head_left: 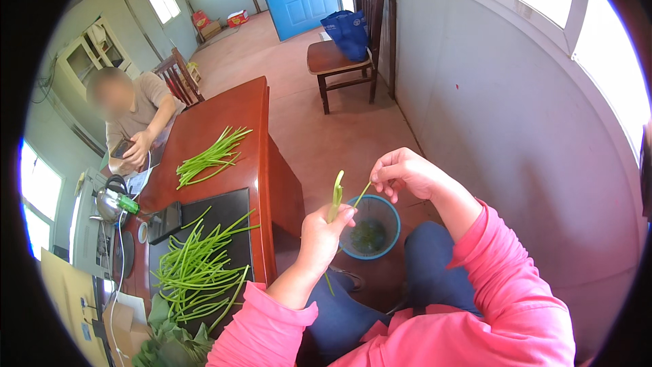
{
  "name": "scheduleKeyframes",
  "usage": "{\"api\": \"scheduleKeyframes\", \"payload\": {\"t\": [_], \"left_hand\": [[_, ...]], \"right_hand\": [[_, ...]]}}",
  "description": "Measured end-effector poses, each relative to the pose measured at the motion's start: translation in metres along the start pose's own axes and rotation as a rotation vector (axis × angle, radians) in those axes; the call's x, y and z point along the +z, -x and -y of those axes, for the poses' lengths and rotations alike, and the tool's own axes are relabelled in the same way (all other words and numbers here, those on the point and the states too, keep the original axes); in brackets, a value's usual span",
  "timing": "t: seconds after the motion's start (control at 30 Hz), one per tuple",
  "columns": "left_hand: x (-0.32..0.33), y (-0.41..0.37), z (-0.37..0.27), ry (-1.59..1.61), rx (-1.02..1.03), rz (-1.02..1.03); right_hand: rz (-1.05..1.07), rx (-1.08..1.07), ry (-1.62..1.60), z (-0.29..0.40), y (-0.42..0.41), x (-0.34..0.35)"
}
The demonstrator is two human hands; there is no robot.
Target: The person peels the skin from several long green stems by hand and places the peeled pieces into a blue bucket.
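My left hand (pixel 322 234) is closed around a few green stems (pixel 335 198), whose pale ends stick up past the thumb. Between it and my right hand (pixel 405 173) runs one thin green stem (pixel 362 194), its upper end pinched by the right fingertips. Below both hands, a bin with a blue rim (pixel 399 225) stands on the floor with green scraps inside. To the left, a loose heap of long green stems (pixel 198 267) covers part of a black desk mat (pixel 237 205). A neater bunch of stems (pixel 211 157) lies farther back on the wooden desk (pixel 244 107).
Large green leaves (pixel 175 339) lie at the desk's near end. A metal kettle (pixel 109 205) and a white cable stand beyond the mat. Another person (pixel 145 97) sits across the desk holding a phone. A wooden chair (pixel 331 57) bears a blue bag (pixel 347 30) near the wall.
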State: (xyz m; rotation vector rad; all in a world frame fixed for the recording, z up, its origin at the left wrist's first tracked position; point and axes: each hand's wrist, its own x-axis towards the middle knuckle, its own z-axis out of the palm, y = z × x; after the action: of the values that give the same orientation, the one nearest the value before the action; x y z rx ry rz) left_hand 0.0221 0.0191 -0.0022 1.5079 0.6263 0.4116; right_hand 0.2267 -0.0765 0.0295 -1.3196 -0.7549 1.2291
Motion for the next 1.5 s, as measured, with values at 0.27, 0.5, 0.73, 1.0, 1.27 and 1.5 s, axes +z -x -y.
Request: {"api": "scheduleKeyframes", "payload": {"t": [0.27,0.5,0.73,1.0,1.27,1.5], "left_hand": [[0.000,0.002,-0.006,0.143,-0.101,0.043],[0.001,0.004,-0.012,0.223,-0.103,0.026],[0.000,0.003,-0.016,0.248,-0.068,0.001],[-0.001,0.003,-0.013,0.233,-0.105,0.010],[-0.001,0.005,-0.015,0.210,-0.069,0.104],[0.003,0.008,-0.021,0.194,-0.119,0.126]], "right_hand": [[0.064,0.057,-0.082,0.002,0.003,-0.004],[0.079,0.067,-0.311,-0.017,-0.004,-0.004],[0.028,0.080,-0.667,-0.022,-0.003,0.018],[-0.078,-0.015,-0.744,-0.022,0.003,0.043],[-0.319,-0.323,-0.464,-0.033,0.003,0.062],[-0.341,-0.348,-0.420,-0.041,0.002,0.060]]}}
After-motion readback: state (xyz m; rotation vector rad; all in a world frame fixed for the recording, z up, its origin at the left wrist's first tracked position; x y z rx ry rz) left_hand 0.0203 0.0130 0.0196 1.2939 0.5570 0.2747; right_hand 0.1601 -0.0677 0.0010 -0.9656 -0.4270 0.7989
